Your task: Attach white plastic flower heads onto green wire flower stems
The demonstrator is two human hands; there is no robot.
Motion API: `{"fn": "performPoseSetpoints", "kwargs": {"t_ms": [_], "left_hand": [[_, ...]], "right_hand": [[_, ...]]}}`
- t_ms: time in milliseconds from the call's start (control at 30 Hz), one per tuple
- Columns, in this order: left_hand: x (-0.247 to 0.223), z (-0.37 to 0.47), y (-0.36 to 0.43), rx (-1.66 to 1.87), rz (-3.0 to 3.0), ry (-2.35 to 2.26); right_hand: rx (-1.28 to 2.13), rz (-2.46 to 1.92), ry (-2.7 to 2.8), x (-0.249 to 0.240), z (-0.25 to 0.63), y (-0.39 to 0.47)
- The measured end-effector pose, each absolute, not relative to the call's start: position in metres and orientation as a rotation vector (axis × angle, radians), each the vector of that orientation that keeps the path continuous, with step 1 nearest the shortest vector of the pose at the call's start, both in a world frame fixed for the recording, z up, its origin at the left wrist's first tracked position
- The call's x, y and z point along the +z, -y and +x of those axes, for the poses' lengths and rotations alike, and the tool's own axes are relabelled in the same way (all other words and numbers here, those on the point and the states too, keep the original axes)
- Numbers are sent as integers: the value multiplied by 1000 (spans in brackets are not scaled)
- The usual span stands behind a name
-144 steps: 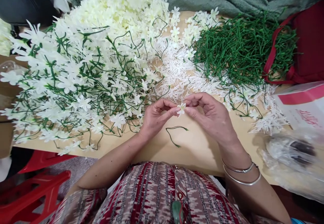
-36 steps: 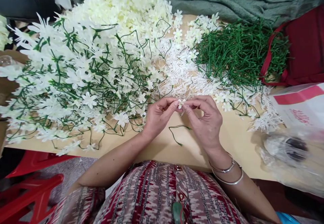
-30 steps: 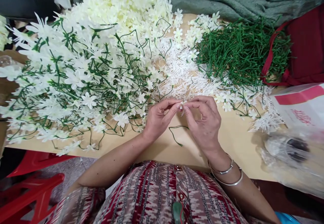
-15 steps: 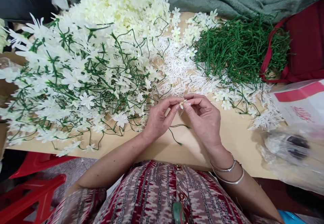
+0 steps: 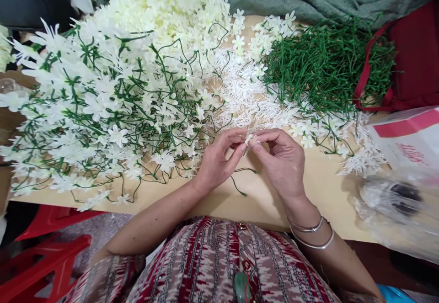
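Note:
Between my fingertips, near the middle of the view, is a small white flower (image 5: 250, 139). My left hand (image 5: 221, 159) pinches it from the left, with thumb and forefinger together. From the right, my right hand (image 5: 283, 161) grips the same flower in a pinch. Fine details of the flower are hidden by the fingers. A thin green stem (image 5: 239, 186) lies on the table (image 5: 322, 202) just below the hands. White stamen-like strands (image 5: 243, 93) are spread beyond the fingers.
Assembled white flowers with green stems (image 5: 116, 106) are heaped at the left, loose petals (image 5: 161, 6) behind. Green stems (image 5: 318, 65) lie at the right beside a red bag (image 5: 416, 61). A plastic bag (image 5: 394, 202) is at the right edge. Red stools (image 5: 51, 266) stand lower left.
My right hand has shifted slightly to the right. The small flower has turned a little between the fingertips, and both hands still pinch it.

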State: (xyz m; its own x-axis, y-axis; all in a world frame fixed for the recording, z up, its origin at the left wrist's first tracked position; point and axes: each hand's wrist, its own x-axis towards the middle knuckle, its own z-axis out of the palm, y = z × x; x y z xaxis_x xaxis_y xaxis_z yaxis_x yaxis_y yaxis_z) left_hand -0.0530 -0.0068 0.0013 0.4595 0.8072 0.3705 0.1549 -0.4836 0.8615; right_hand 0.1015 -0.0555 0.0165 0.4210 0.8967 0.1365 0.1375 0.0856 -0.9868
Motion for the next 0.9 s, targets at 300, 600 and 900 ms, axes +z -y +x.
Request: {"fn": "performPoseSetpoints", "kwargs": {"t_ms": [300,600,900], "left_hand": [[-3,-53,4,1002,1563,-862],[-3,-54,2,992,1559,-850],[-2,-55,1,1070,1657,-829]], "right_hand": [[764,-1484,940,17,102,54],[577,-1466,1173,16,97,58],[723,-1411,1152,18,98,53]]}}
